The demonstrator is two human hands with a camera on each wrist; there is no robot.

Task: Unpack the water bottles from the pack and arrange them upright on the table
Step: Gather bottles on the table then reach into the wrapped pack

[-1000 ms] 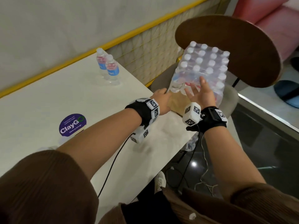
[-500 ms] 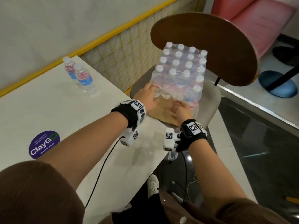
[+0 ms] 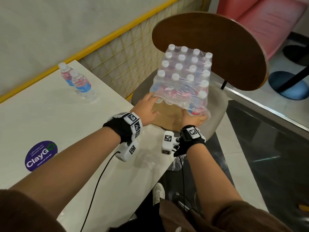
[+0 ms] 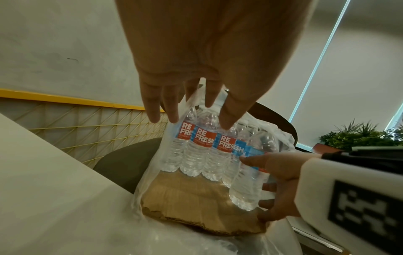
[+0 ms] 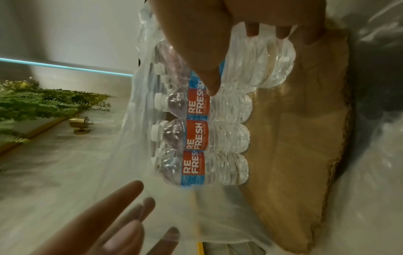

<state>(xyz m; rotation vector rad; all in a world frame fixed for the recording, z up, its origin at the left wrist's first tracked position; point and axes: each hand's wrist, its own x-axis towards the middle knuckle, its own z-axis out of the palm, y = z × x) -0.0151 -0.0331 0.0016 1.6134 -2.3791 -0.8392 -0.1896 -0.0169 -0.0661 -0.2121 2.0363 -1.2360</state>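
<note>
Right hand point(image 3: 192, 118) dropped low since earlier, now gripping bottle point(image 4: 250, 179) at pack point(image 3: 182, 77) corner; left hand point(image 3: 148, 108) fingers straight against wrap

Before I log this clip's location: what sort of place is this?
Probably a café or food court: a ClayGo sticker on the white table, a round-backed wooden chair, pink padded seating behind.

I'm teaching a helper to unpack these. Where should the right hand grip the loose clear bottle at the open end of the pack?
Grip the clear plastic water bottle round its ribbed lower body, from the open near side of the torn plastic wrap. It stands upright there, its caps-end is under film, and the right hand already grips it so.
</note>
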